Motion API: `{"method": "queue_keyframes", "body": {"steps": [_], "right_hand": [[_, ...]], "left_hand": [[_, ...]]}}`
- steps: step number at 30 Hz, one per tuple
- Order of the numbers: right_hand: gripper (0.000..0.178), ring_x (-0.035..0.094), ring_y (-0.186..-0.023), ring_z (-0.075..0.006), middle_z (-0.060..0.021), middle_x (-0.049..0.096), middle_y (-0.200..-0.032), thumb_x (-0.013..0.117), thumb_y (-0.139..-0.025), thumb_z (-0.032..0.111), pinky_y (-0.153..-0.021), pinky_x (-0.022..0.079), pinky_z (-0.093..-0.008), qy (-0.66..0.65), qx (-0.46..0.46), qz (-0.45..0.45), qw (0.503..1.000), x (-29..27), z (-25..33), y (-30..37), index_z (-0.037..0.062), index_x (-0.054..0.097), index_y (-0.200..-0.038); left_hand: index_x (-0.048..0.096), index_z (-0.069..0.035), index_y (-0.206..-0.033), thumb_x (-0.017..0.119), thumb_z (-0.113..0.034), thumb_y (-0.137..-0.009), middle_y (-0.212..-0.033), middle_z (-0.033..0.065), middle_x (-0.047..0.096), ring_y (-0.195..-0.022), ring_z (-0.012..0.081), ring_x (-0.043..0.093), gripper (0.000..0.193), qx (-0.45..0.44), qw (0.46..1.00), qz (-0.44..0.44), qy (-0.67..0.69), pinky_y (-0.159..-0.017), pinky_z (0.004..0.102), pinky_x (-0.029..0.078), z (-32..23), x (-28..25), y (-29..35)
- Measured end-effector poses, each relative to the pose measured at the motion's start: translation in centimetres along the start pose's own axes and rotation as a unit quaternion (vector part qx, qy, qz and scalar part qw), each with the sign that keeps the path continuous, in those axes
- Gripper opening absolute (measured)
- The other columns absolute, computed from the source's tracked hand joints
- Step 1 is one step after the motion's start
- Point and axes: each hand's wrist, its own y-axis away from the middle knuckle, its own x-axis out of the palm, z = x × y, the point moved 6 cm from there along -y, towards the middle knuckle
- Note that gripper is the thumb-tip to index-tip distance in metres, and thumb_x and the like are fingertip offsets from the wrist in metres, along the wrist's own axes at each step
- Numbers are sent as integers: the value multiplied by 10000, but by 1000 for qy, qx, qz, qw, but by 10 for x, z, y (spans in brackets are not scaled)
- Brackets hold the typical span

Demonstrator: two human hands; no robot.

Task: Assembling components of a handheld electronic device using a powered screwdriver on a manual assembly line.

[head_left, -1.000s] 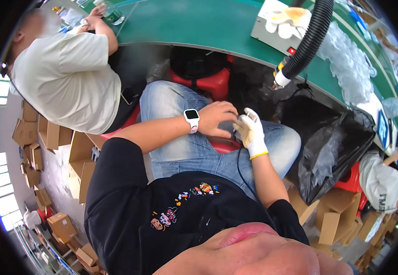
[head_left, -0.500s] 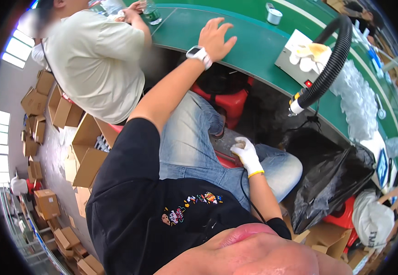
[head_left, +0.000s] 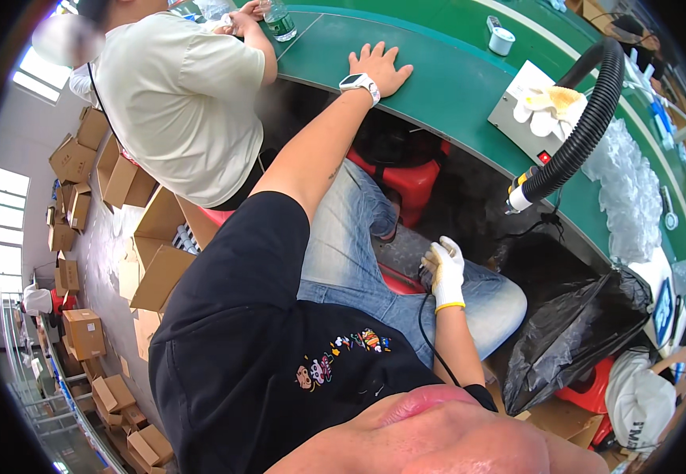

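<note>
My left hand (head_left: 381,69) is bare, with a white watch (head_left: 359,82) at the wrist. It lies palm down, fingers spread, on the green worktable (head_left: 430,95) near its front edge. My right hand (head_left: 447,272) wears a white glove with a yellow cuff and is held over my right thigh. Its fingers are partly curled around a small dark piece (head_left: 426,276), mostly hidden by the glove. A thin black cable (head_left: 423,328) runs from there up toward my chest.
A grey box with gloves (head_left: 550,109) and a black flexible hose (head_left: 607,103) stand at the right, near clear plastic wrap (head_left: 623,193). A black bag (head_left: 568,340) hangs below. A co-worker (head_left: 177,103) sits left by a bottle (head_left: 281,22); cardboard boxes (head_left: 165,276) lie behind.
My left hand has come down from above the table edge and spread flat on the top. My right hand has shifted slightly right, its fingers turned more upward. The view has shifted slightly.
</note>
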Motion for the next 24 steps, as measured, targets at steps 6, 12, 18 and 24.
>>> {"method": "queue_keyframes", "body": {"steps": [6, 12, 18, 24], "right_hand": [[481, 672, -800, -211, -98, 654, -1065, 749, -902, 90, -720, 605, -387, 14, 15, 18, 1000, 2, -8, -5, 57, 566, -1345], [492, 673, -802, -211, -100, 658, -1076, 759, -902, 102, -729, 609, -389, 24, 9, 18, 999, 6, -7, -7, 50, 561, -1350], [499, 676, -812, -215, -105, 661, -1103, 760, -903, 104, -731, 611, -390, 18, 15, 9, 1000, -2, -8, -7, 45, 559, -1356], [508, 677, -826, -220, -106, 664, -1115, 767, -896, 108, -729, 612, -384, 22, 7, 5, 1000, 4, -6, -1, 50, 565, -1358]], "left_hand": [[397, -216, -1591, 476, -653, -971, -1655, 114, 367, -1523, 364, 318, 763, 22, 999, 20, -31, -1207, 603, 246, -14, -2, -1], [416, -216, -1581, 482, -644, -974, -1653, 119, 369, -1518, 372, 322, 746, 15, 1000, -13, -10, -1204, 608, 246, -1, -2, -2], [401, -206, -1584, 492, -615, -980, -1653, 127, 364, -1512, 384, 326, 735, 8, 999, 34, -24, -1207, 610, 245, -11, -1, 0], [462, -201, -1551, 483, -623, -985, -1655, 117, 363, -1521, 372, 315, 706, 7, 1000, 0, -7, -1209, 608, 249, -4, -7, 4]]}}
